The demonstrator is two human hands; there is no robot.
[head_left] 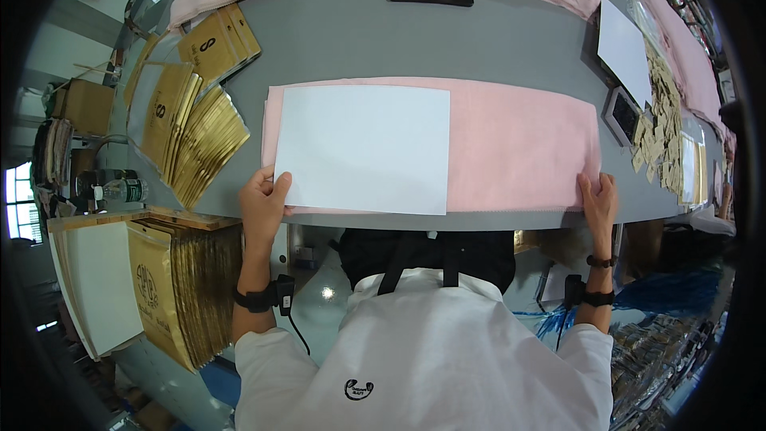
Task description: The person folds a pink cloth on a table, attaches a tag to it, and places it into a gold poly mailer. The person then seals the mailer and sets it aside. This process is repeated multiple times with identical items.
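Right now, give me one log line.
Left hand: holding white sheet and pink cloth; right hand: pinching cloth's right end; sheet: flat on cloth's left part; cloth: on grey table

looped dark emblem [205, 45] on gold packets [231, 41], upper left, lettered dark emblem [147, 287] on gold bags [165, 327], lower left, curved black emblem [358, 389] on white shirt [455, 343], bottom centre

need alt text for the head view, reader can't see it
A left hand holds the near left corner of a white sheet lying on a folded pink cloth; the right hand pinches the cloth's near right corner. Gold packets lie left on the grey table, beige pieces right.
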